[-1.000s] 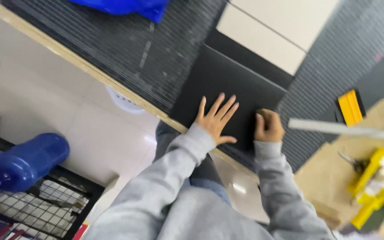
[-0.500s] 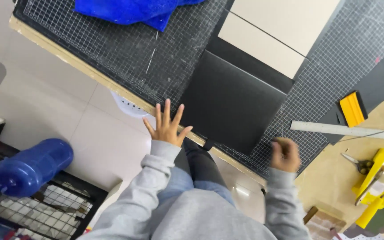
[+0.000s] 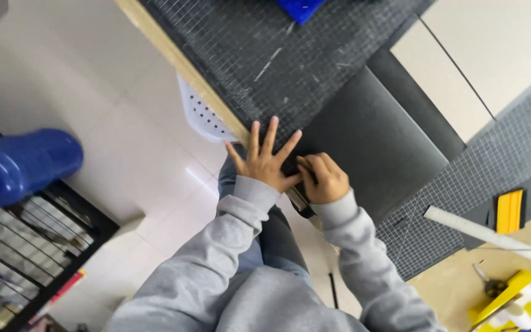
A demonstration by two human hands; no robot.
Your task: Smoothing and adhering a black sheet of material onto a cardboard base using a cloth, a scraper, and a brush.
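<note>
A dark grey sheet (image 3: 376,138) lies on a black gridded cutting mat (image 3: 259,55) that covers the table. My left hand (image 3: 264,158) rests flat on the mat at the sheet's near corner, fingers spread wide and holding nothing. Right beside it, my right hand (image 3: 322,178) is curled over that same corner, with its fingertips pinching the sheet's edge at the table's rim. The two hands touch at the thumbs. Grey sleeves cover both arms.
The table's wooden edge (image 3: 179,61) runs diagonally. A beige sheet (image 3: 493,55) lies behind the dark one. At right are a yellow scraper (image 3: 509,211), a white rod (image 3: 493,237) and a yellow tool (image 3: 517,301). A blue jug (image 3: 19,163) sits on a wire rack (image 3: 50,246) on the left.
My right hand has come left from the sheet's far near corner to the corner beside my left hand and curled onto it. My left hand stays spread on the mat.
</note>
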